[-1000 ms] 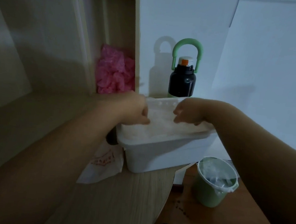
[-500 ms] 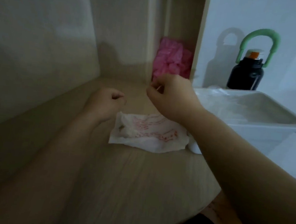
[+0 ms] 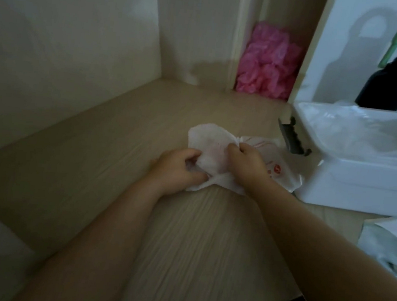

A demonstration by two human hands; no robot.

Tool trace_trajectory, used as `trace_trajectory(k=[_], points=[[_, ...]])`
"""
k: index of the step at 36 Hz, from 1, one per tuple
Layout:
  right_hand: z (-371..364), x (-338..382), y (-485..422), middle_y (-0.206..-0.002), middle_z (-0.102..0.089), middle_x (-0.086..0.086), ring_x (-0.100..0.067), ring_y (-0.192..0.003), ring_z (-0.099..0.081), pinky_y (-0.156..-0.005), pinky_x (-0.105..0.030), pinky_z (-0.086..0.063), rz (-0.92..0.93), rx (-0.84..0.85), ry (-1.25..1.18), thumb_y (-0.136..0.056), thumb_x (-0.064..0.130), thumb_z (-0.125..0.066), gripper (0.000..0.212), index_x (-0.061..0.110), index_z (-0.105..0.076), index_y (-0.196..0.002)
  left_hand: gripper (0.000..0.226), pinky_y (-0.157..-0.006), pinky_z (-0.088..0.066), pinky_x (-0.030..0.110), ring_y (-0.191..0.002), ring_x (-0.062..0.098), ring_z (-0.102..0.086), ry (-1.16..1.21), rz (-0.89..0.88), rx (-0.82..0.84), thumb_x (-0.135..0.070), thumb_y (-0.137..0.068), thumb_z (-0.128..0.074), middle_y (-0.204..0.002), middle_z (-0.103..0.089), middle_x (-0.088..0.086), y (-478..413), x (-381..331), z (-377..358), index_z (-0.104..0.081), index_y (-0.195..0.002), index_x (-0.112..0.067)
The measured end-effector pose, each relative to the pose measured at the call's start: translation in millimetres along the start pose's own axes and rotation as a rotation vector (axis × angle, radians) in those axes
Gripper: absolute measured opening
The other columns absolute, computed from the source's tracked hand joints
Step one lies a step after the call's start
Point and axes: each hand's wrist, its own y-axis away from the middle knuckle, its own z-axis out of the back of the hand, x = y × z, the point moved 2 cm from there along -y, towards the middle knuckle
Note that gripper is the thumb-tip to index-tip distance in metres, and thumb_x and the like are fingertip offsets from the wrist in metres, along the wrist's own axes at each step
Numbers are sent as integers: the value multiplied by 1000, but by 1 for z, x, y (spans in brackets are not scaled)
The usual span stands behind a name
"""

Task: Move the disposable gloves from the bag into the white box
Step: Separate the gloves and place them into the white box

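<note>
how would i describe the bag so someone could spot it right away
On the wooden desk, just left of the white box, lies the bag, held by the left hand and right hand. It is crinkled white with red print, unlike the pink bundle in the nook behind.

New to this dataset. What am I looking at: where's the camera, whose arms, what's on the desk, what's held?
No robot here: a person wears one wide-angle camera on the head, so the single view looks down along both bare forearms. The left hand and right hand both grip a crumpled white bag with red print, lying on the wooden desk. Right of it stands the white box, already holding clear plastic gloves. Behind, in a shelf nook, sits a pink bundle; a black bottle with a green handle stands behind the box. A dark object beside the box is too blurred to name.
</note>
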Motion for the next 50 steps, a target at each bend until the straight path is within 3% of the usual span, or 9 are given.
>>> trace_trajectory(k=[3,6,13,21,27,33,40,47,50], points=[[5,0,0,-85,-56,-6,-26,-89,-54,-78,-35,-42,-33,-10,-90,-99,27,-35,27,11,-56,-94,32,-85,-50,37,-85,10,-62,39,-30,-28,-55,-75,-67,-84,-64,-14,-5,-7,-5,-66,-90,-28],[5,2,4,-96,-61,-10,-27,-97,-57,-87,-40,-46,-38,-8,-125,-99,27,-34,26,13,-56,-96,46,-69,-41,35,-63,12,-51,26,-3,-80,-64,-77,-60,-61,-49,-10,-11,-10,-9,-53,-68,-19],[16,7,6,-85,-55,-5,-20,-84,-53,-71,-32,-40,39,-4,-65,-101,29,-33,32,8,-58,-101,19,-65,-41,32,-62,11,-48,73,-39,-98,-24,-90,-60,-65,-51,-5,-16,-17,-6,-55,-72,-17],[12,5,3,-89,-57,-4,-21,-87,-55,-72,-31,-39,19,0,35,-100,32,-32,34,11,-57,-109,18,-70,-46,30,-81,17,-58,457,110,-538,-31,-96,-52,-91,-63,6,-9,-11,16,-60,-98,-15],[8,17,8,-129,-53,-3,-20,-114,-53,-93,-38,-46,70,-5,-62,-97,42,-44,48,18,-40,-139,24,-74,-50,36,-80,22,-63,337,-12,-535,-31,-94,-57,-85,-69,8,1,-11,29,-68,-83,-13],[5,41,14,-115,-55,3,-17,-105,-55,-87,-35,-49,121,98,-258,-93,54,-43,48,24,-48,-130,22,-61,-43,7,-65,-10,-56,520,-134,-472,-26,-97,-54,-72,-65,-15,7,-19,49,-67,-80,-30],[8,58,14,-153,-30,-2,-28,-137,-33,-97,-39,-39,-23,281,-505,-88,64,-41,73,28,-23,-150,24,-81,-46,22,-86,3,-61,476,-249,-350,-27,-94,-59,-90,-68,-13,8,-23,66,-72,-77,-38],[24,80,12,-150,-34,1,-23,-135,-36,-105,-40,-34,88,288,-518,-78,61,-62,87,35,-20,-149,22,-67,-43,22,-74,11,-53,456,-377,-232,-13,-100,-46,-82,-60,3,14,-56,89,-60,-85,-18],[34,91,17,-126,-60,-6,-24,-112,-60,-93,-40,-51,188,255,-372,-76,40,-75,70,17,-47,-136,23,-60,-42,19,-64,6,-51,402,-397,-227,-14,-100,-47,-72,-58,-5,11,-65,95,-59,-81,-18]])
